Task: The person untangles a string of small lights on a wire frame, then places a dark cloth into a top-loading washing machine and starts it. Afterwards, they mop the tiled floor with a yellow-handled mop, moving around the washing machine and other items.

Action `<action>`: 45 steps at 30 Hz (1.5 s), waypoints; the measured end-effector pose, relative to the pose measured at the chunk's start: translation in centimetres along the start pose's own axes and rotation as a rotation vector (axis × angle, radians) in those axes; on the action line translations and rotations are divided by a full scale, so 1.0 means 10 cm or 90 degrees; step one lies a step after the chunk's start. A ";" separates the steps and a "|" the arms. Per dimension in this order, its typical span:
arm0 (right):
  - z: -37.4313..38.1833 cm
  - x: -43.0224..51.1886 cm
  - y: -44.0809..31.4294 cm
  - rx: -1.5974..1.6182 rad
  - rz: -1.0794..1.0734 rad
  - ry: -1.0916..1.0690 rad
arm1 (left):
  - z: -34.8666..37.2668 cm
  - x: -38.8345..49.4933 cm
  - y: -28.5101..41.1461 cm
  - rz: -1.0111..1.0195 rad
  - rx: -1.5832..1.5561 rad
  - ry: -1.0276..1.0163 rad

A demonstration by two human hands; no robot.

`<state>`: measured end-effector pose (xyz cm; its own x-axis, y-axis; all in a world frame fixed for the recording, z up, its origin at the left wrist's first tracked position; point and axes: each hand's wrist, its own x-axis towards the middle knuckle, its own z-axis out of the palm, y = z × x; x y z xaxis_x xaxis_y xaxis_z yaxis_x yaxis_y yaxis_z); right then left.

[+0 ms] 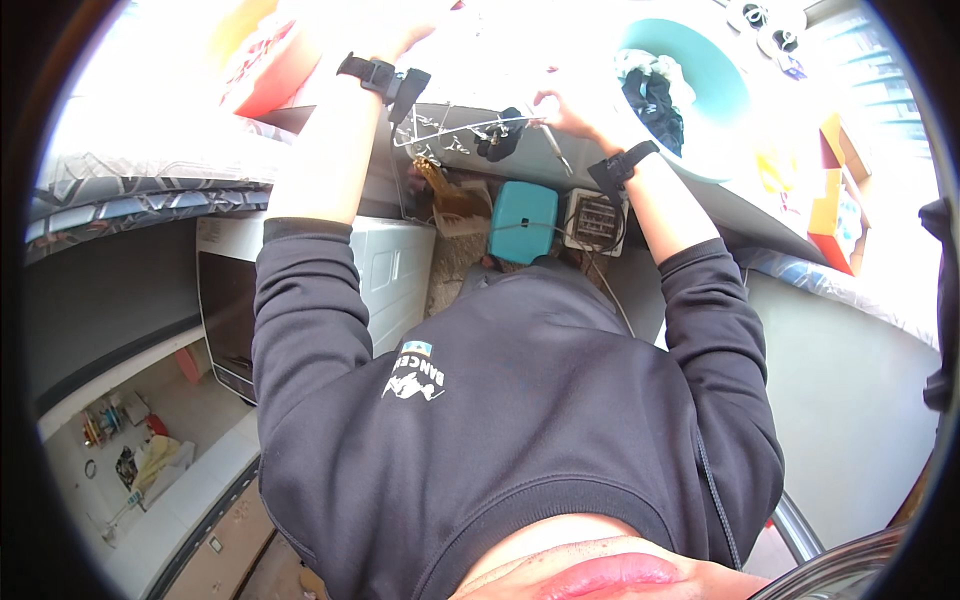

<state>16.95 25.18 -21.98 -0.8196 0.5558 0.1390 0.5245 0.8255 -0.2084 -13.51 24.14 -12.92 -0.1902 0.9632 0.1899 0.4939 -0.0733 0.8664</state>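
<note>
A clip hanger (pixel 469 133) with metal clips hangs in front of the counter, and a black cloth item (pixel 500 136) hangs from it. My right hand (pixel 562 109) is at the hanger's right end; glare hides whether its fingers grip the frame. A slim pale object (pixel 555 148) points down just below that hand. My left hand (pixel 409 34) reaches over the bright surface at the top, its fingers washed out, so its hold cannot be made out. To the right, a light teal basin (pixel 724 82) holds black clothing (pixel 654 105) and white clothing (pixel 679 75).
A red basket (pixel 281 79) stands at upper left, an orange box (pixel 829 217) at right. Below are a teal stool (pixel 523 221), a white heater-like appliance (pixel 595 221) with a cable, and a white machine (pixel 390 251). Shoes (pixel 776 37) lie at upper right.
</note>
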 end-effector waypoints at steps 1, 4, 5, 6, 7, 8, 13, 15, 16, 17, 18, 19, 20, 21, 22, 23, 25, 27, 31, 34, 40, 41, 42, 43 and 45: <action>0.05 0.03 0.01 -0.005 -0.010 -0.004 | 0.01 0.00 -0.05 -0.010 -0.004 -0.006; 0.23 0.12 0.03 0.008 -0.022 -0.018 | 0.06 -0.01 -0.21 -0.053 0.038 -0.020; 0.30 0.15 0.05 0.008 -0.010 -0.046 | 0.07 -0.03 -0.29 -0.056 0.036 -0.021; 0.38 0.19 0.08 0.030 -0.010 -0.034 | 0.07 -0.05 -0.38 -0.058 0.034 -0.022; 0.45 0.22 0.11 0.043 0.003 -0.044 | 0.06 -0.09 -0.49 -0.061 0.031 -0.022; 0.53 0.25 0.15 0.057 0.018 -0.058 | 0.04 -0.13 -0.62 -0.061 0.045 0.005; 0.95 0.44 0.42 0.131 0.054 -0.078 | -0.59 -0.83 -1.41 -0.055 0.084 -0.007; 1.13 0.52 0.51 0.187 0.072 -0.076 | -0.57 -1.10 -1.59 -0.034 0.130 0.140; 1.19 0.56 0.55 0.219 0.084 -0.076 | -0.46 -1.29 -1.64 -0.014 0.162 0.255; 1.25 0.59 0.59 0.259 0.098 -0.075 | -0.32 -1.49 -1.67 0.061 0.194 0.375; 1.29 0.61 0.65 0.294 0.110 -0.073 | -0.18 -1.74 -1.68 -0.073 0.075 0.352; 1.32 0.62 0.69 0.330 0.120 -0.077 | -0.06 -1.89 -1.70 -0.058 -0.043 0.325; 1.35 0.61 0.73 0.240 0.113 -0.010 | 0.05 -2.03 -1.74 -0.089 -0.166 0.285; 1.37 0.60 0.79 0.227 0.116 -0.004 | 0.15 -2.17 -1.79 -0.131 -0.351 0.248; 1.40 0.61 0.84 0.214 0.118 0.001 | 0.32 -2.21 -1.84 -0.153 -0.184 0.263; 1.39 0.59 0.95 0.199 0.120 0.007 | 0.48 -2.25 -1.90 -0.125 -0.021 0.276; 1.60 0.65 0.94 -0.027 -0.023 0.215 | 0.77 -2.25 -2.00 -0.307 -0.226 0.310; 1.68 0.63 1.08 0.133 0.091 0.081 | 0.93 -2.10 -2.11 -0.316 -0.243 0.326; 1.64 0.59 1.18 0.036 -0.016 0.109 | 1.01 -1.87 -2.29 -0.239 -0.034 0.279; 1.31 0.41 0.89 -0.162 -0.135 0.219 | 1.02 -1.77 -2.41 -0.193 0.065 0.319; 0.12 -0.68 -0.12 0.215 0.153 0.199 | 1.05 -1.71 -2.37 -0.161 -0.043 0.351; -0.02 -0.86 -0.22 0.192 0.168 0.243 | 1.05 -1.71 -2.32 -0.185 -0.001 0.331; -0.18 -1.07 -0.27 0.262 0.225 0.247 | 1.04 -1.72 -2.26 -0.189 -0.030 0.328; -0.30 -1.27 -0.29 0.267 0.250 0.268 | 1.04 -1.73 -2.20 -0.192 -0.057 0.329; -0.47 -1.58 -0.20 0.309 0.342 0.345 | 1.02 -1.76 -2.11 -0.235 -0.077 0.325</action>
<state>29.91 15.25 -19.24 -0.2072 0.9257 0.3166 0.5500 0.3778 -0.7448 -11.91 11.37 -39.26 -0.7237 0.6889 0.0395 0.2252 0.1818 0.9572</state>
